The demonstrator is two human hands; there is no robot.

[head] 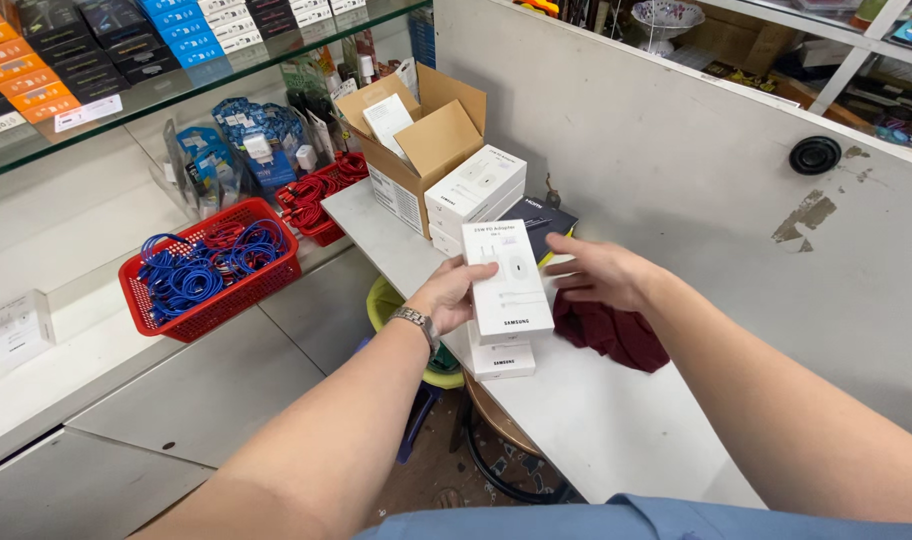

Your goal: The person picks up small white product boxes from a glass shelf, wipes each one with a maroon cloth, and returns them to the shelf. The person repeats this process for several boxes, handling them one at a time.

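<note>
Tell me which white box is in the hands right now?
The topmost flat white box, pinched at its edge by the left hand; the right hand is beside it. Others lie stacked on the counter.

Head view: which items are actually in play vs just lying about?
In play:
- white box, gripped by the left hand
- right hand, at the box's right edge
- white boxes beneath it

Lying about:
- maroon cloth
- open cardboard carton
- stacked white boxes
- red basket of blue cables
</note>
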